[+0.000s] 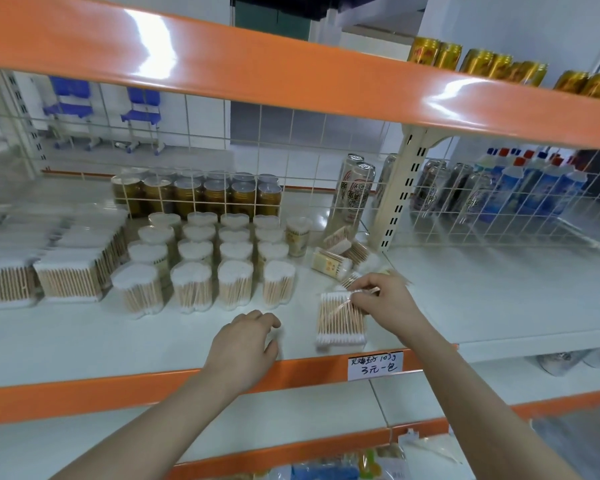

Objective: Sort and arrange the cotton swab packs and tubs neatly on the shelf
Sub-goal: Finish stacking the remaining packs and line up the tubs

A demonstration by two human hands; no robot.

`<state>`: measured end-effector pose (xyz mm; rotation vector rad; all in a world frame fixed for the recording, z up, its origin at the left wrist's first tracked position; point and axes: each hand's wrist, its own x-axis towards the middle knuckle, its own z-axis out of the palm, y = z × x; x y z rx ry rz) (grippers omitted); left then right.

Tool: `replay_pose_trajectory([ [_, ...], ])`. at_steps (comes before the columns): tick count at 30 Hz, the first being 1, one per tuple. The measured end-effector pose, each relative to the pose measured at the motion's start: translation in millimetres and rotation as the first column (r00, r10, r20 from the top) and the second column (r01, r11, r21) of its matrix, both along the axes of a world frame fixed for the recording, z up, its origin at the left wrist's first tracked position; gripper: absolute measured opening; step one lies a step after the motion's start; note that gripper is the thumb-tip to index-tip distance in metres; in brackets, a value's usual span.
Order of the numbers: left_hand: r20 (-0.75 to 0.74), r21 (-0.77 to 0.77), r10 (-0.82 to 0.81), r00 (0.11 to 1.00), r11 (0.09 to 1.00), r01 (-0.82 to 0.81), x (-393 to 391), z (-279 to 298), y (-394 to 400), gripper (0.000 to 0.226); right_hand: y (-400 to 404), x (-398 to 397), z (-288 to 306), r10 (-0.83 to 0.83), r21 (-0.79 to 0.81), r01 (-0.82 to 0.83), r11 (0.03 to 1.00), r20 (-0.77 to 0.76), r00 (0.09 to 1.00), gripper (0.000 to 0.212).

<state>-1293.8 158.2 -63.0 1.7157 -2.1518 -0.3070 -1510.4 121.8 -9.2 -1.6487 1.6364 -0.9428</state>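
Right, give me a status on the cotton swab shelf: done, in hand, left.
Done: the upright tubs stand in rows mid-shelf, and flat packs are stacked at the left. In hand: the right hand pinches the top edge of a flat pack lying near the shelf front; the left hand rests on the shelf, holding nothing. Left: the jumbled packs lying at angles behind the right hand.

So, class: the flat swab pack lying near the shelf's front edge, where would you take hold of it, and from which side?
Probably pinch the flat pack across its long side edges, coming from above. It lies flat, and the right hand pinches only its far corner wrapper.
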Motion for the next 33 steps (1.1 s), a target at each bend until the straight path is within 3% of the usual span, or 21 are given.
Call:
replay_pose_trajectory([
  [7, -0.004, -0.041, 0.032, 0.999, 0.999, -0.032, 34, 0, 11, 0.040, 7, 41, 9, 0.038, -0.023, -0.037, 0.999, 0.021, 0.999, 0.017],
  [18, -0.148, -0.184, 0.064, 0.987, 0.979, -0.091, 110, 2, 30, 0.042, 6, 132, 12, 0.140, -0.041, -0.138, 0.990, 0.068, 0.988, 0.011],
  [33, -0.096, -0.349, 0.126, 0.987, 0.925, -0.152, 209, -4, 45, 0.037, 8, 241, 7, 0.242, -0.010, -0.242, 0.970, 0.065, 0.968, 0.006],
])
